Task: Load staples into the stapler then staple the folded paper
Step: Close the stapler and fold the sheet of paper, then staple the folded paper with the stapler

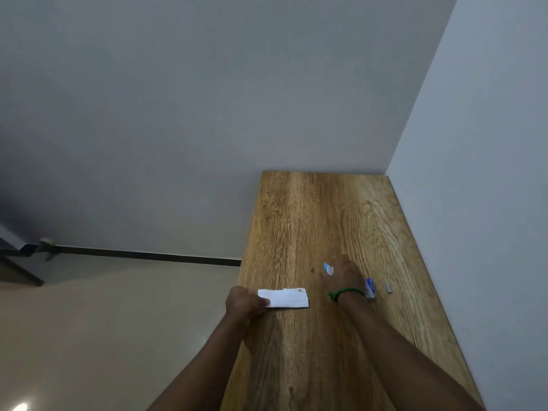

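Pinching the left end of the folded paper (284, 298), the left hand (241, 302) is keeping it flat near the left edge of the wooden table (311, 218). The right hand (341, 277), a green band (345, 293) at its wrist, is lying over the blue stapler (328, 268); whether its fingers are closing on it cannot be told. A blue staple box (370, 287) is sitting just right of that wrist, with a small strip of staples (389, 287) beside it, toward the right edge.

On the table (299, 221), the folded paper (286, 298) lies left of the right hand's fingers (326, 278), the stapler (328, 268) just beyond them, the staple box (370, 288) to their right.
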